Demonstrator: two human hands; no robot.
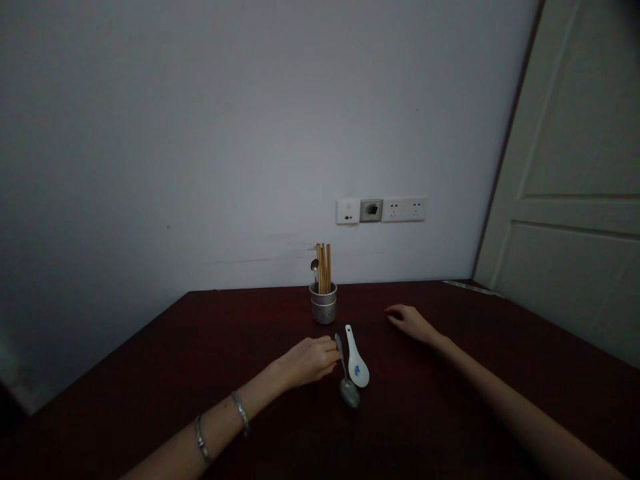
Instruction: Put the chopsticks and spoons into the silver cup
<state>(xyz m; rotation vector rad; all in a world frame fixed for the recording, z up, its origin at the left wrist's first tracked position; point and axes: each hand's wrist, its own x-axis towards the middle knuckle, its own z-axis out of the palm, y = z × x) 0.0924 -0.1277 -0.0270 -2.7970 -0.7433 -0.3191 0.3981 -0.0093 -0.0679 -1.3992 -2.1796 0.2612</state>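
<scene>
One metal spoon [349, 394] has its handle at the left hand's [310, 361] fingertips.

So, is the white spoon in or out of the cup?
Out: the white spoon lies on the table beside a metal spoon, nearer the camera than the cup.

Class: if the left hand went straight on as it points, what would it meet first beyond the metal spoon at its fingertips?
The white spoon, likely at its handle, though how high the left hand sits above the table is unclear.
</scene>
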